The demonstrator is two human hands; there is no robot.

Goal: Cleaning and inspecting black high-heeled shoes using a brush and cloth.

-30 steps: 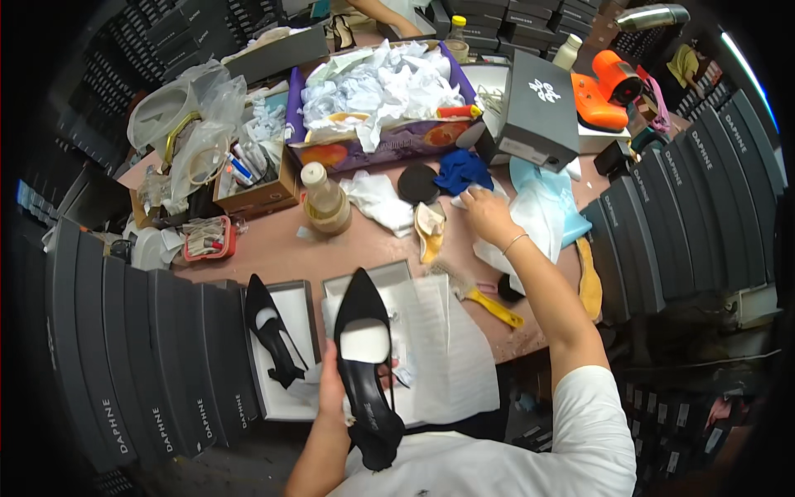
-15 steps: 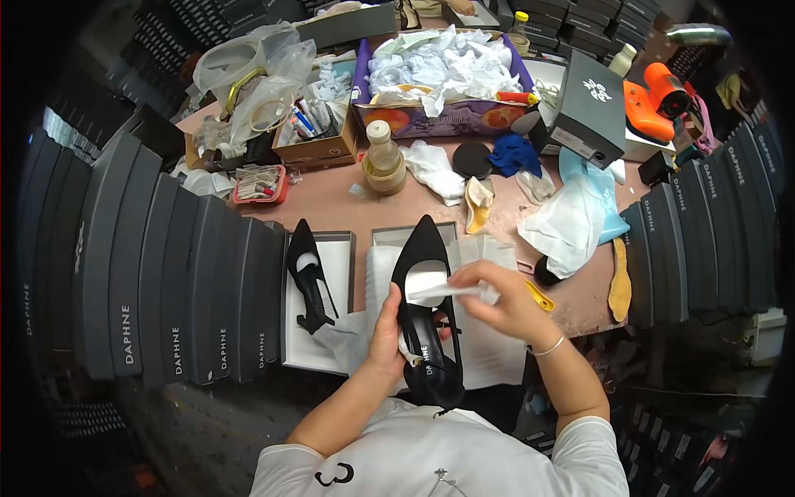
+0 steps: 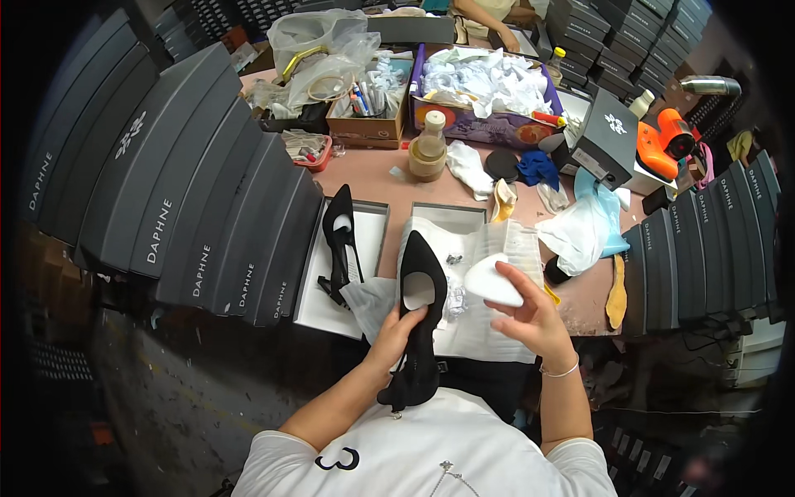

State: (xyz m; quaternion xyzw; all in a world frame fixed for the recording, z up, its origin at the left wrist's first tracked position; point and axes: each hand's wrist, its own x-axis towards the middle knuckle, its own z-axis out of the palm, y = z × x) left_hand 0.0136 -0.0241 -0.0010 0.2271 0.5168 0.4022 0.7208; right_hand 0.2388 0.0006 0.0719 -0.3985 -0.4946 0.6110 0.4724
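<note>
My left hand (image 3: 394, 338) is closed round the side of a black pointed slingback shoe (image 3: 422, 273), toe pointing away from me and heel end close to my shirt. White lining shows in the shoe's opening. Right of the shoe, my right hand (image 3: 534, 321) pinches a white rounded pad (image 3: 489, 280) between thumb and fingers, apart from the shoe. Beneath both hands lies a shoe box (image 3: 448, 214) lined with white tissue paper (image 3: 507, 335). A matching black shoe (image 3: 339, 236) lies in a white-lined box half (image 3: 308, 300) on the left.
Stacks of dark shoe boxes (image 3: 178, 207) wall in the left side, with more boxes (image 3: 687, 240) on the right. Farther back stand a glue bottle (image 3: 427, 153), a purple carton (image 3: 489, 124) of crumpled paper and an orange tool (image 3: 658, 149). Another person's hand (image 3: 507, 40) shows at the far edge.
The white pad, blurred over the shoe's opening before, is now held off to its right. The shoe has turned, hiding its inner sole. My view has swung left.
</note>
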